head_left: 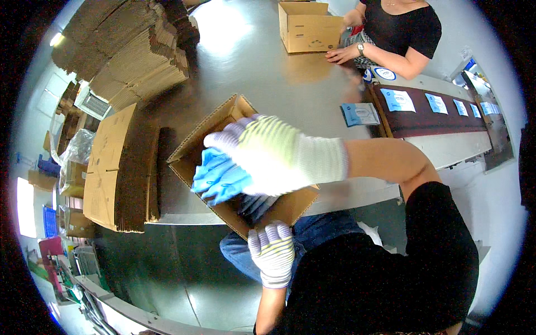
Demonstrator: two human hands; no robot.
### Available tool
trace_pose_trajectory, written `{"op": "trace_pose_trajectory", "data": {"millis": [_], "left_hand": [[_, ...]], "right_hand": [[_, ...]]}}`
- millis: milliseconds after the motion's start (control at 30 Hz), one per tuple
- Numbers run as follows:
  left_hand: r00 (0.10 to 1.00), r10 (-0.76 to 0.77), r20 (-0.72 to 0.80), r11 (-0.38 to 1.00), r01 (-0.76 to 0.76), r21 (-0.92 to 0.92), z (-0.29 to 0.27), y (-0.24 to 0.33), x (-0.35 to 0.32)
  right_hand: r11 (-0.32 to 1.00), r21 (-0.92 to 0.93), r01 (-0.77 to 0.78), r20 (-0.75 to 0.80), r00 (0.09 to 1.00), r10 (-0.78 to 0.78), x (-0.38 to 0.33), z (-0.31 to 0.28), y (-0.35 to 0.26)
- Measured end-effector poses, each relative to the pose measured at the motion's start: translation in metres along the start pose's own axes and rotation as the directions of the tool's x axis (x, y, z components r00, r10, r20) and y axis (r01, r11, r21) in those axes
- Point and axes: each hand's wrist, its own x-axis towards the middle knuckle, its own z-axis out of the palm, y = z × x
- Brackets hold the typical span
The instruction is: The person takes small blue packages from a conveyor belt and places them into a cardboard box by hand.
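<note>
An open cardboard box [298, 204] stands tilted at the near edge of the metal table, one corner toward me. My right hand [273, 151], in a white knitted glove with yellow-green and purple, reaches over the box from the right. Its fingers are closed on a bunch of blue packets [220, 176] at the box's opening. More packets [254, 205], darker in the shade, lie inside below the bunch. My left hand [272, 251], gloved alike, grips the near corner of the box with its fingers bent over the edge. The right glove hides part of the box's inside.
Flattened cartons [111, 167] stand to the left, with a taller stack [134, 56] behind. On the right, a dark conveyor belt [413, 124] carries several blue-and-white packets. One packet [360, 114] lies at its end. Across the table a co-worker [399, 39] handles another open box [310, 33].
</note>
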Motion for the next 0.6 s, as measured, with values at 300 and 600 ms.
{"op": "trace_pose_trajectory", "data": {"millis": [300, 600], "left_hand": [[0.994, -0.002, -0.111, 0.999, -0.003, -0.047, 0.006, 0.001, -0.008], [0.983, -0.058, -0.176, 0.996, 0.045, -0.076, 0.009, -0.006, 0.005]], "right_hand": [[0.96, -0.152, 0.236, 0.52, 0.845, -0.125, -0.058, 0.08, -0.016], [0.95, 0.258, 0.173, -0.133, 0.981, -0.142, -0.108, 0.008, 0.006]]}}
